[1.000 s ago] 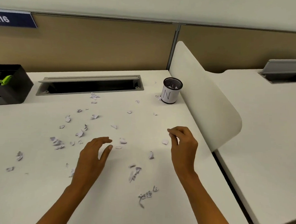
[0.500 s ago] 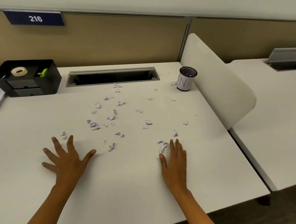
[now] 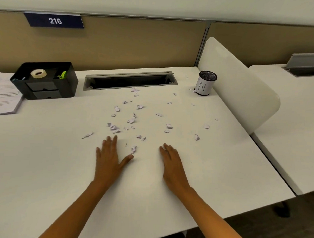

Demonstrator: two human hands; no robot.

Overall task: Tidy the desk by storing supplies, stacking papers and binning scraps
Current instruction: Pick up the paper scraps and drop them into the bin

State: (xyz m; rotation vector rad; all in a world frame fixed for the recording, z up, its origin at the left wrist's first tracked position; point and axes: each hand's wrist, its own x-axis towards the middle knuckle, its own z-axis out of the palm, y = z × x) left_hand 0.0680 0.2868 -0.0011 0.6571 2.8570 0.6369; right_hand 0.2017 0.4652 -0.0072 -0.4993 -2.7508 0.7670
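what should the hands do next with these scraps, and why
Probably slide both flat hands toward each other to herd the paper scraps into one pile. The left hand and right hand lie open on the desk, holding nothing, with scraps scattered beyond them; the mesh cup stands farther back.

Counter (image 3: 150,198): smooth matt white laminate. Scraps (image 3: 115,127): crumpled white paper. Cup (image 3: 205,83): black metal mesh, paper-wrapped. Organizer (image 3: 47,81): black plastic, slight sheen. Cable tray (image 3: 131,80): grey brushed metal.
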